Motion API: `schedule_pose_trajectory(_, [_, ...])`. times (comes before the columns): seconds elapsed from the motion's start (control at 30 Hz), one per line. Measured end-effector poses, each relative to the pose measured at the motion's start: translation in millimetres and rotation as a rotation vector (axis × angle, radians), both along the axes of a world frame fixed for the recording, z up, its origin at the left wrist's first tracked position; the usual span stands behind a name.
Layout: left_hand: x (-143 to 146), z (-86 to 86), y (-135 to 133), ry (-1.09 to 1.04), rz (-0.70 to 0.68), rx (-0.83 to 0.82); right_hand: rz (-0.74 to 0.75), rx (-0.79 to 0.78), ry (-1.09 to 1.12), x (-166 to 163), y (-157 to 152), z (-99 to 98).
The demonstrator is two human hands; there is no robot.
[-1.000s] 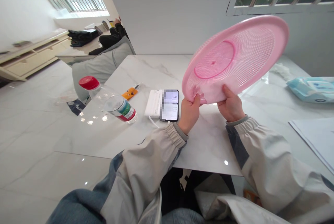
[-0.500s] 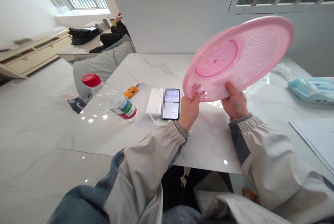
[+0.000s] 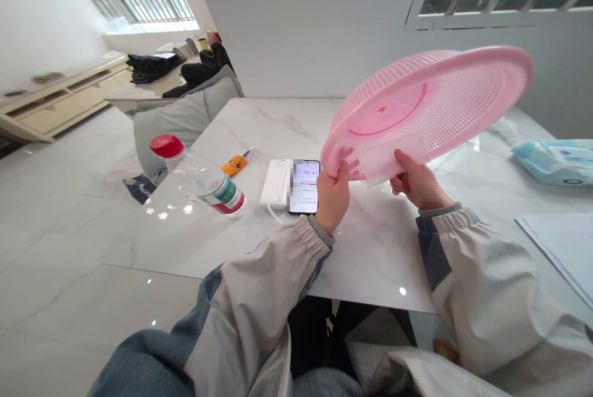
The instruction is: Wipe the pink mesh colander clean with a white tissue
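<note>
A pink plastic mesh basket (image 3: pixel 428 104) is tilted up in the air above the marble table, with its underside facing me. My left hand (image 3: pixel 332 196) grips its lower rim. My right hand (image 3: pixel 416 184) pinches a white wipe (image 3: pixel 391 157), pressing it against the mesh near the rim. Both hands are above the table's near edge. The wipe hides a small part of the mesh.
On the marble table (image 3: pixel 370 249) are a red-capped plastic bottle (image 3: pixel 208 187), a white power bank (image 3: pixel 277 183), a phone (image 3: pixel 304 187) and an orange item (image 3: pixel 234 165). Wet wipes (image 3: pixel 558 162) and papers (image 3: pixel 563 249) lie right. A seated person (image 3: pixel 206 60) is far back.
The basket has tilted flatter and shifted slightly right. My right hand has moved right along it, with the wipe now further onto the mesh.
</note>
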State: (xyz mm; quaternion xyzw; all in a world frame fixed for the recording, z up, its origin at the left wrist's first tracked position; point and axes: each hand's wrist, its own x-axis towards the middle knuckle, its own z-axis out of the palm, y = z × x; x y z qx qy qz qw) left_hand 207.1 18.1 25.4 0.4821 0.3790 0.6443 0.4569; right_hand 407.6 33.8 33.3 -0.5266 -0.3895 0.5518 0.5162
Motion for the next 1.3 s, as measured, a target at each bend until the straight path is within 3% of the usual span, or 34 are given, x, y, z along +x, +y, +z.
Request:
schedule_pose_trajectory(0.2, [-3.7,-0.8,3.4,0.072,0.070,-0.001,0.314,-0.137,0.064,13.1,-0.6,1.4])
schedule_pose_trajectory(0.47, [-2.5,-14.8,10.6,0.033,0.043,-0.138,0.383,-0.290,0.208,8.3,0.1,-4.5])
schedule_pose_trajectory(0.63, [0.1,-19.5,13.5,-0.098,-0.030,-0.225,0.406,-0.339,0.262,-6.2,-3.4,-1.5])
schedule_pose_trajectory(0.87, [2.8,-14.0,10.1,-0.089,-0.081,-0.259,0.271,-0.350,0.309,-15.3,0.0,-1.1])
schedule_pose_trajectory(1.13, [6.3,-8.2,-1.3,-0.035,-0.075,-0.290,-0.064,-0.126,0.485,-20.5,4.3,3.9])
schedule_pose_trajectory(1.3, [9.3,-0.6,-10.7,0.009,-0.310,-0.339,-0.155,-0.069,0.521,-21.0,5.1,2.2])
